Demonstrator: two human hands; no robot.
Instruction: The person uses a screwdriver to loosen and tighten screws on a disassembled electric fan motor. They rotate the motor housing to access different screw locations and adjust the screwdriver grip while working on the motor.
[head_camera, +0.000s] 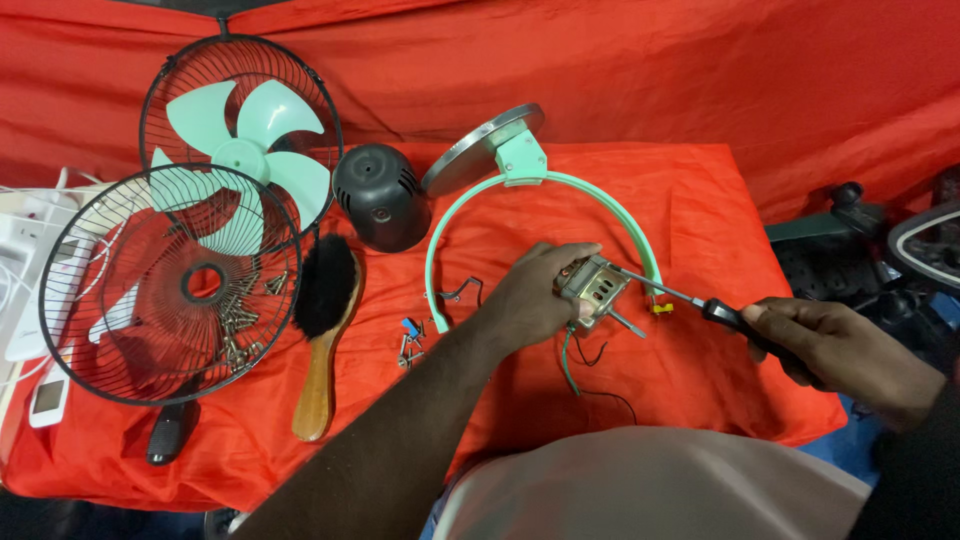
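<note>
Likely a small repair workshop: dismantled fan parts (240, 150) on a red-draped table (700, 200).

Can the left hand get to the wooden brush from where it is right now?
Probably not at once: the left hand is closed around the metal fan motor. The path to the wooden brush looks open; only small screws lie between on the red cloth.

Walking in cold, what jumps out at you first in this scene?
At the centre, the left hand grips a small metal fan motor while the right hand drives a black-handled screwdriver into it, over a bright red cloth. On the left lie two black wire fan guards and mint-green fan blades. Between them sit a wooden brush and a black dome-shaped motor cover.
</note>
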